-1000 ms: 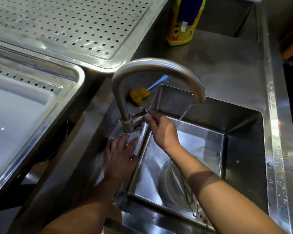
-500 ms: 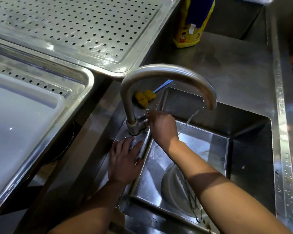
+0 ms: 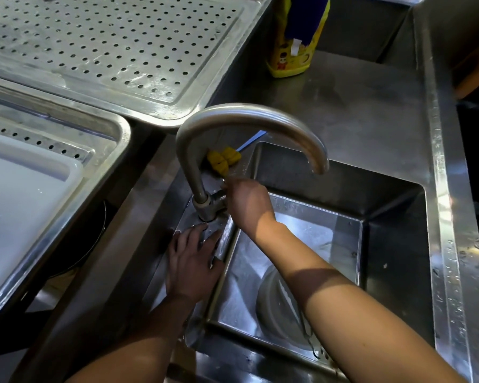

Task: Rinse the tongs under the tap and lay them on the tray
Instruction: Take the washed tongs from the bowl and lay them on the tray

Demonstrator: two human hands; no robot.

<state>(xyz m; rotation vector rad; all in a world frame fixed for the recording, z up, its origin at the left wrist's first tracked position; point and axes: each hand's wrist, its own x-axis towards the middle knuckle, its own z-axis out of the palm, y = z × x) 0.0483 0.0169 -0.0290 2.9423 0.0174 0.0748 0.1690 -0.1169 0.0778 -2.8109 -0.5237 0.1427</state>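
Observation:
The metal tongs [image 3: 286, 294] lie in the steel sink [image 3: 393, 244] across a round plate [image 3: 271, 313], partly hidden under my right forearm. My right hand [image 3: 246, 203] grips the handle [image 3: 219, 199] at the base of the curved tap [image 3: 249, 120]. My left hand [image 3: 192, 261] rests flat, fingers spread, on the wet ledge just below the tap base. No stream shows under the spout. A perforated steel tray [image 3: 161, 111] sits at the top left.
A white plastic tray [image 3: 25, 194] lies in a second perforated steel tray [image 3: 119, 139] at the left. A yellow sponge [image 3: 223, 160] sits behind the tap. A yellow detergent bottle [image 3: 293, 51] stands at the back of the counter.
Water ran from the spout in both earlier frames; now no stream is visible. My right hand has stayed on the tap handle, and my left hand has stayed on the ledge.

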